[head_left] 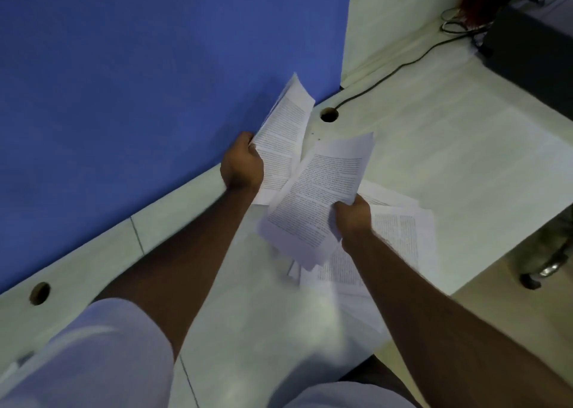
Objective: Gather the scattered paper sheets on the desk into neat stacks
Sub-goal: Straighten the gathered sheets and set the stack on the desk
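Blue partition (139,82) backs pale desk (434,134); two cable holes in desk, one (329,115) taking black cable (387,72), other (39,293) near left. Dark box (533,54) at far right corner. Left hand (242,163) curls round lower edge of printed sheets (283,134), raised, fanning up against partition. Right hand (352,213) pinches second bunch (313,196) at its right edge, held above desk, overlapping first. Loose pile (400,237) lies flat on desk beneath right wrist; sheet count unclear, blurred.
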